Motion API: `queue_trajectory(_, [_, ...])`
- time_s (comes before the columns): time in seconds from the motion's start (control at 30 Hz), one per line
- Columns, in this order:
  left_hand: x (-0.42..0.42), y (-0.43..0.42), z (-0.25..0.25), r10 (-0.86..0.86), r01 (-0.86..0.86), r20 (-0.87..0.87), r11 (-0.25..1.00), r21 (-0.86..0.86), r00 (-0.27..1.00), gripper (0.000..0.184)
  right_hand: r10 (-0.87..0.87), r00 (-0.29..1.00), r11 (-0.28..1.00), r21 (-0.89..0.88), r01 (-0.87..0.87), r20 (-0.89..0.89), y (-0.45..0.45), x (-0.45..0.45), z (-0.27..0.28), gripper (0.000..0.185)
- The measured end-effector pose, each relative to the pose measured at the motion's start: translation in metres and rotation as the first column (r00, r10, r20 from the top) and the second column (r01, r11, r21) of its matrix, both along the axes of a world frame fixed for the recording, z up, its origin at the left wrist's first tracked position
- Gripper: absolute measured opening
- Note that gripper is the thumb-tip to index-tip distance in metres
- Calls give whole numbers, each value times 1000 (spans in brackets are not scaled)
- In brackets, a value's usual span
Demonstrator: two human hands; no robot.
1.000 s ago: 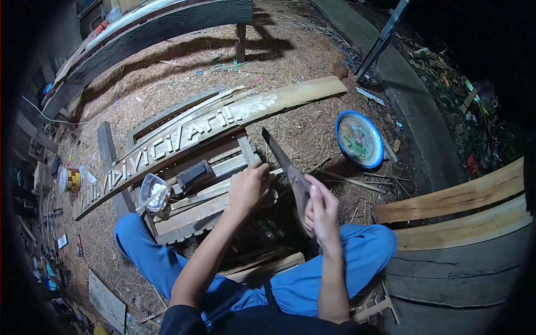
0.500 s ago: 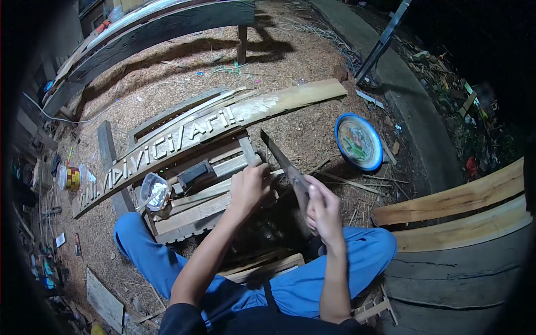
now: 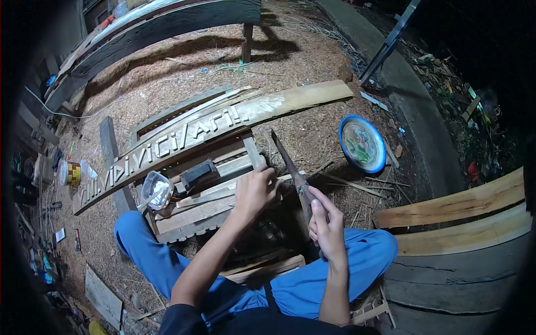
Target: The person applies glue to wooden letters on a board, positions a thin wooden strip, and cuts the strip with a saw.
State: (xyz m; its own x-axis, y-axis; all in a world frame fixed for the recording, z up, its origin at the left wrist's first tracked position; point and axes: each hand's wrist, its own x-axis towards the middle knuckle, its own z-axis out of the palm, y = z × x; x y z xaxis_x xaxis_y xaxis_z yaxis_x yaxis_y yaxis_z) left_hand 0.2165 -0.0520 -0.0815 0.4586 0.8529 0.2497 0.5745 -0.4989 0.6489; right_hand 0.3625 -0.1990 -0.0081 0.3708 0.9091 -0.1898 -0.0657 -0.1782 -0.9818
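Note:
My right hand [image 3: 326,226] is wrapped around the handle of a handsaw [image 3: 287,159], its dark tapering blade pointing up and forward. Just left of the blade, my left hand [image 3: 255,192] is closed on a thin wooden strip [image 3: 286,177], whose light end shows beside the fingers; the rest is hidden. Both hands are over a low slatted wooden bench [image 3: 195,218]. Beyond them lies a long board [image 3: 301,99] with raised wooden letters [image 3: 206,127]. A clear plastic tub [image 3: 157,190] with white pieces and a dark block [image 3: 199,175] stand left of my left hand.
A blue-rimmed round tray [image 3: 363,144] lies on the sawdust at right. Pale planks [image 3: 452,201] rest at far right. A yellow patterned can [image 3: 70,173] stands at left. A long workbench [image 3: 167,30] crosses the back, and a metal post [image 3: 388,42] rises at upper right.
The saw blade has shifted slightly right and turned more edge-on, and my right hand has moved slightly down. My left hand stays closed at nearly the same spot. The view has tilted a little.

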Motion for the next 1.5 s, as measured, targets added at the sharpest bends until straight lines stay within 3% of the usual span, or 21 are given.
queue_trajectory(0.27, [2,1,-5,47,-44,-54,998,52,997,22,0,996,1000,14,1,-86,-1,19,-2,41])
queue_trajectory(0.4, [0,3,-4,31,-25,-84,997,74,996,22,-34,996,999,-43,30,-83,-29,24,25,41])
queue_trajectory(0.57, [0,5,0,-8,10,-100,1000,17,995,20,-22,996,999,43,25,-88,19,6,-17,41])
queue_trajectory(0.77, [0,3,-2,21,-15,-105,998,54,994,19,4,1000,1000,-9,-4,-31,-18,23,13,42])
queue_trajectory(0.9, [-3,4,2,-29,33,-79,998,54,996,18,-33,993,999,28,36,-116,-8,17,-3,41])
queue_trajectory(1.0, [0,3,2,-3,4,-51,1000,23,999,23,-30,998,999,43,33,-57,27,7,-18,40])
queue_trajectory(1.23, [-1,2,0,27,-26,-38,999,36,999,23,-38,998,999,16,38,-43,-14,18,-1,39])
queue_trajectory(1.5, [-5,7,0,3,-3,5,1000,-3,1000,26,-6,1000,999,48,5,24,12,6,-19,42])
